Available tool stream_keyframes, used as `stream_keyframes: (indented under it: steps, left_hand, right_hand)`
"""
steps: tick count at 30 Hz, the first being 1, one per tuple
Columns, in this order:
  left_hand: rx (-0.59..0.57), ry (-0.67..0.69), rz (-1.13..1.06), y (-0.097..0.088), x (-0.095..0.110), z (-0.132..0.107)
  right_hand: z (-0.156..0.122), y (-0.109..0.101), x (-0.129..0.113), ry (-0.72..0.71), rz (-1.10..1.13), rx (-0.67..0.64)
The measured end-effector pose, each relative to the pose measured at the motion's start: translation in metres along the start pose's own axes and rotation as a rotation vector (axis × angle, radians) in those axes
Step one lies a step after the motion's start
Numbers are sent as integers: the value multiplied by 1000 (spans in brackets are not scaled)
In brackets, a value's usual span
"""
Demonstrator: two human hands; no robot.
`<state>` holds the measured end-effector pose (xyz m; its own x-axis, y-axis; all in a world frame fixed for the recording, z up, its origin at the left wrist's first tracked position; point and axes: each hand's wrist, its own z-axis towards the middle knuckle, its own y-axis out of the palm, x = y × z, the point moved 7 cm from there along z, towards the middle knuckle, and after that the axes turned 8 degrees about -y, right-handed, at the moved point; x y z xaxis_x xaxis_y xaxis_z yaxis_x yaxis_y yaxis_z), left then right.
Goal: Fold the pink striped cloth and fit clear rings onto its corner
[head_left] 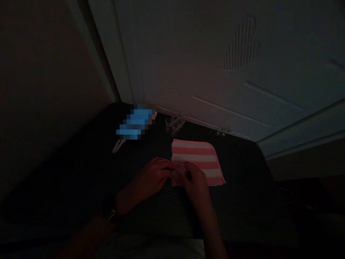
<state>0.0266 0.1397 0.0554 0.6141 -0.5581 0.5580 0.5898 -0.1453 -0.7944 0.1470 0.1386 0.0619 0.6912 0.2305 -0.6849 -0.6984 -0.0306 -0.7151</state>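
The scene is very dark. My left hand [152, 176] and my right hand [195, 181] meet at the near left corner of a pink and white striped cloth [199, 156] lying flat on a dark table [81, 172]. Between their fingertips is a small clear glass [182, 169], held by both hands with fingers closed round it. A watch sits on my left wrist.
A cluster of several small clear glasses [175, 122] stands at the table's far edge, with a few more [222, 132] to the right. A blue blurred object [136, 122] lies at the back left. A white panelled wall [215, 72] rises behind the table.
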Motion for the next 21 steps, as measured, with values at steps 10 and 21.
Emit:
stream_keyframes:
  steps: [10, 21]
  left_hand:
    - [-27, -18, 50, 0, 2, 2]
    - [-23, -9, 23, 3, -2, 3]
  right_hand:
    - [-24, -58, 67, 199, -8, 112]
    - [-8, -25, 23, 66, 84, 157]
